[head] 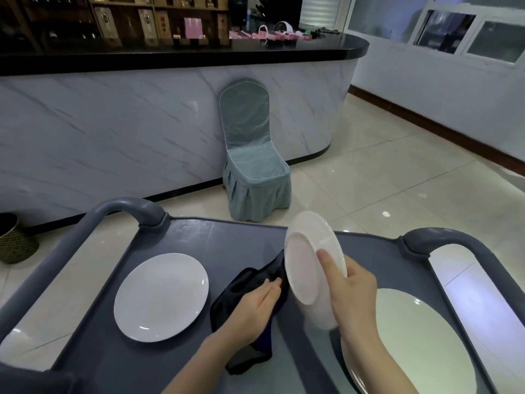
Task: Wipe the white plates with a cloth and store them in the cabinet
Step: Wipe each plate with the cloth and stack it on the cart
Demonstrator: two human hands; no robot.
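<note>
My right hand (352, 291) grips a white plate (305, 268) by its right rim and holds it tilted on edge, its underside toward me, above the grey cart top (233, 243). My left hand (255, 305) holds a dark cloth (244, 282) against the plate's far side. The cloth hangs down past my wrist onto the cart. A second white plate (161, 297) lies flat on the cart at the left. A larger white plate (412, 342) lies at the lower right, partly hidden by my right forearm.
The cart has grey tube handles on the left (125, 207) and the right (443, 237). A chair in a blue-green cover (252, 160) stands against the marble-fronted counter (113, 132) ahead. A woven bin (14, 240) sits on the tiled floor at the left.
</note>
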